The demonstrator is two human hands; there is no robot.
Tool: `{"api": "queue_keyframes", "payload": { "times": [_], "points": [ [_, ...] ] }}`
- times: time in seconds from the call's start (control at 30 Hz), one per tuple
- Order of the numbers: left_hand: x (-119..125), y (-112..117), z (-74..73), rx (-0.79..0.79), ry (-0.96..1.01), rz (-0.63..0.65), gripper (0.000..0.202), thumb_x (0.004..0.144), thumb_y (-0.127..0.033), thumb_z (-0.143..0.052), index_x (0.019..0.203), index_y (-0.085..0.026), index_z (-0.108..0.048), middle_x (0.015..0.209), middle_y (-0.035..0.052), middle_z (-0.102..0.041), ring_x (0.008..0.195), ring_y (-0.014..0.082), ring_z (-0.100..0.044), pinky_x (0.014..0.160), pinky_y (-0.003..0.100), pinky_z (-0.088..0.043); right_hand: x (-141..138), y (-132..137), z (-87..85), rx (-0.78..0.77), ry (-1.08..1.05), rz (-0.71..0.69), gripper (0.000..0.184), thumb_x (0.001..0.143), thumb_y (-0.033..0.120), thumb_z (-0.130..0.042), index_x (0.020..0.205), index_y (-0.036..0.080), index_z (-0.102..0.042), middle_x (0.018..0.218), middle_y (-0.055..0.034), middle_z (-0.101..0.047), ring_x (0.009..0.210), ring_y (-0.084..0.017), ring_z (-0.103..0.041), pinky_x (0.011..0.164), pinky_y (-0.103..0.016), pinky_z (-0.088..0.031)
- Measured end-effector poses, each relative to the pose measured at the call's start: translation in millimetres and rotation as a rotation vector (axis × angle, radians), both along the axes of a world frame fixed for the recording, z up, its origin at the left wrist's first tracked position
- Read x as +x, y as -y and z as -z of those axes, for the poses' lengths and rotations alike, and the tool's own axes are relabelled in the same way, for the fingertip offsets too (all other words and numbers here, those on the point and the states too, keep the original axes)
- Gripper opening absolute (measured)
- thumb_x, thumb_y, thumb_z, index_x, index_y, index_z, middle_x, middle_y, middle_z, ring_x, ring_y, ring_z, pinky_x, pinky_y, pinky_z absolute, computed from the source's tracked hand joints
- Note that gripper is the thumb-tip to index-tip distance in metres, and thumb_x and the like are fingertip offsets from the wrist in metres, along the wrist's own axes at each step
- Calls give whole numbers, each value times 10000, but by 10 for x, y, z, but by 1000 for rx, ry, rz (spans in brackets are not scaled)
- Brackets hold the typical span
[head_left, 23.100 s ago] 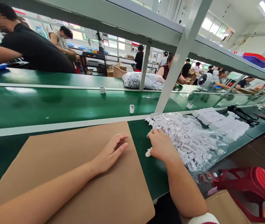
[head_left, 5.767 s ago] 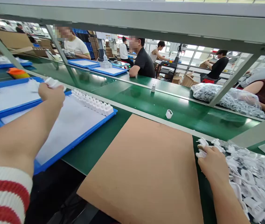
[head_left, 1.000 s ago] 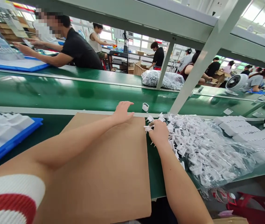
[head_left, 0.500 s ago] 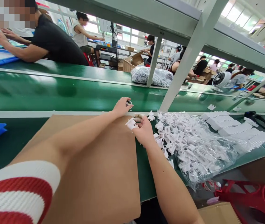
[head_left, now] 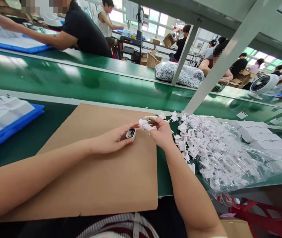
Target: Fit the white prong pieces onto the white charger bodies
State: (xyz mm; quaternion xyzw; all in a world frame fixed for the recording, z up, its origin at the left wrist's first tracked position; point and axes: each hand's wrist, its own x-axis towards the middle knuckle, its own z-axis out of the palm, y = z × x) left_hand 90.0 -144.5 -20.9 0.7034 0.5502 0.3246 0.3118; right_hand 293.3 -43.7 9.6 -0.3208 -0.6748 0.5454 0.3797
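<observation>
Between the thumb and fingers of my left hand (head_left: 112,140) is a small white charger housing (head_left: 131,134), its open end showing dark and yellow parts inside. My right hand (head_left: 161,131) pinches a white plastic plug piece (head_left: 146,125), close to the fingertips of my left hand. Pale finger covers show on some right fingers. Both hands are above a brown cardboard sheet (head_left: 101,185) on the green bench. Loose white plug pieces (head_left: 180,144) lie just right of my right hand, spilling from a clear plastic bag (head_left: 230,158).
At the left a blue tray (head_left: 38,114) holds rows of white pieces. Rows of white blocks (head_left: 262,135) stand beyond the bag. A slanted metal post (head_left: 212,72) rises behind the bench. Co-workers sit across the green conveyor (head_left: 86,87). A red stool (head_left: 262,211) stands below right.
My left hand has come back toward me, bringing the charger housing over the cardboard near the plug piece. The view has turned left, showing more of the blue tray.
</observation>
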Motion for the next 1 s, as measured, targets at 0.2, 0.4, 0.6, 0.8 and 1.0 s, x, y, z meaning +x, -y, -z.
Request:
{"api": "queue_keyframes", "payload": {
  "times": [0.2,0.4,0.6,0.8,1.0],
  "points": [
    [63,35,189,68,126,-233,671,777,-556,-779,1349,-266,-581,1287,101,-631,1154,317,-638,1029,486,-541,38,144,14,519,299,-78,428,820,89,-529,1181,211,-724,1044,-58,-620,984,-191,-619,914,-343,-529],
    [9,-32,138,34,181,-40,369,891,-501,-651,1171,-265,-692,1110,50,-702,995,265,-661,893,387,-554,-17,275,-6,729,433,-115,428,902,93,-484,1274,199,-668,999,-77,-584,1002,-225,-602,891,-351,-525],
    [-27,-53,140,33,175,-72,360,863,-575,-672,1029,-258,-707,1025,42,-699,953,259,-662,825,363,-557,-71,349,-5,781,465,-124,328,903,90,-487,1169,203,-643,1045,-94,-633,1027,-247,-596,884,-375,-517],
    [-32,-55,126,36,173,-66,365,873,-600,-637,934,-243,-688,989,39,-689,957,260,-657,805,358,-543,-162,325,32,862,583,-190,306,862,48,-472,1068,213,-628,1019,-90,-614,987,-260,-550,849,-371,-477],
    [-36,-59,145,28,182,-67,330,871,-562,-642,927,-238,-673,969,36,-677,917,250,-651,775,359,-530,-216,345,7,921,692,-141,267,813,25,-506,945,227,-621,943,-70,-602,920,-254,-548,860,-367,-447]
  ]
}}
